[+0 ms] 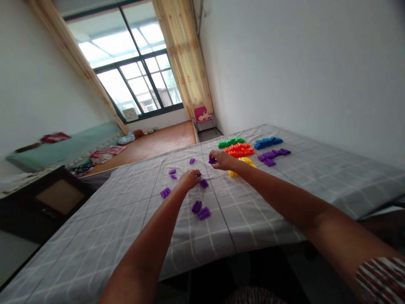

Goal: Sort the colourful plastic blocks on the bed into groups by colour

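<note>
My left hand [189,179] is closed at the fingertips on a small purple plastic piece, low over the gray checked cloth. Just beside it lies another purple piece [204,183]. My right hand [222,160] pinches a dark purple piece [212,160], a little farther forward and to the right. Loose purple pieces lie around my left hand: one pair [201,210] nearer me, a ribbed one [165,192] to the left, and a small one [192,161] beyond. Yellow pieces [234,173] are partly hidden behind my right forearm.
Sorted piles of green pieces [232,142], red-orange pieces [238,149], blue pieces [268,142] and purple pieces [274,156] lie at the right on the cloth-covered surface [253,219]. A dark cabinet [47,202] stands at left, and a pink chair [202,114] beyond.
</note>
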A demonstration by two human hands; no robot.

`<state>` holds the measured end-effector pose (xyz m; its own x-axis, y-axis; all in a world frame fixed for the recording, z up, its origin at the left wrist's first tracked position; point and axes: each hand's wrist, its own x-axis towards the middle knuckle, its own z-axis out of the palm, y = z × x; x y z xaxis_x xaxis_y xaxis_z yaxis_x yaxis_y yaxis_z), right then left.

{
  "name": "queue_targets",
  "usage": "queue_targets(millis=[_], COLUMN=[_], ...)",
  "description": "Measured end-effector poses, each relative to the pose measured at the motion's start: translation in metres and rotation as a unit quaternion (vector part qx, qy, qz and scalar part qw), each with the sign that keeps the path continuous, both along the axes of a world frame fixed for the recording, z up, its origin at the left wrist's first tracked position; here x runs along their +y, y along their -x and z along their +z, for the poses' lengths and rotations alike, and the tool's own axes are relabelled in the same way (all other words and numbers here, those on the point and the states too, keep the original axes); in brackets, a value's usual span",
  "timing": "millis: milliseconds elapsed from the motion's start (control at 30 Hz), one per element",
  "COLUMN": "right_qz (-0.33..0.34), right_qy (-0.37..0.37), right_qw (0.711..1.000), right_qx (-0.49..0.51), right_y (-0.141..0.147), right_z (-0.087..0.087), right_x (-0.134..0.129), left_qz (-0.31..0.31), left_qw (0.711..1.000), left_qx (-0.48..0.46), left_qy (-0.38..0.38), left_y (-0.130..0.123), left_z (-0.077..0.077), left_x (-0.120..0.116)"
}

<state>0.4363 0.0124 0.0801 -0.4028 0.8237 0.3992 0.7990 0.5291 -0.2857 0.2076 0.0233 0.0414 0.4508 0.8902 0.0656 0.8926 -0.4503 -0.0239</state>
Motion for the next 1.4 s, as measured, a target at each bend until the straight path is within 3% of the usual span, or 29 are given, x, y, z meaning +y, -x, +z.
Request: queue_targets(millis=[133, 233, 333, 433, 567, 700, 867, 1100, 1400], right_qz=[-0.05, -0.092, -0.114, -0.136, -0.146, -0.117, -0.114, -0.249, -0.243], right_qy=[0.0, 0.032, 0.11, 0.157, 0.185, 0.211, 0.247, 0.194, 0.216], right_qw=[0.989, 0.978, 0.974, 0.969, 0.962, 0.954, 0.942, 0.943, 0.939], right_qx=[0.136, 0.187, 0.161, 0.138, 0.134, 0.177, 0.198, 0.102, 0.107], right_y=[-0.095, -0.182, -0.248, -0.28, -0.292, -0.303, -0.312, -0.287, -0.291], right_z=[0.022, 0.018, -0.004, -0.034, -0.062, -0.07, -0.071, -0.06, -0.06], right_x=[-0.001, -0.007, -0.016, -0.023, -0.032, -0.043, -0.048, -0.043, -0.046], left_qz=[0.016, 0.005, -0.054, -0.138, -0.224, -0.242, -0.211, -0.222, -0.285], left_qw=[1.0, 0.998, 0.986, 0.969, 0.962, 0.962, 0.967, 0.957, 0.95], left_qx=[0.007, -0.045, -0.142, -0.187, -0.146, -0.119, -0.139, -0.182, -0.125], left_qy=[-0.013, -0.04, -0.07, -0.08, -0.059, -0.049, -0.038, -0.029, -0.014], left_y=[0.001, -0.017, -0.066, -0.138, -0.229, -0.281, -0.307, -0.336, -0.358], left_z=[0.017, 0.042, 0.063, 0.066, 0.048, 0.031, 0.026, 0.02, 0.006], left_x=[0.01, 0.015, 0.008, -0.01, -0.037, -0.041, -0.015, 0.022, 0.036])
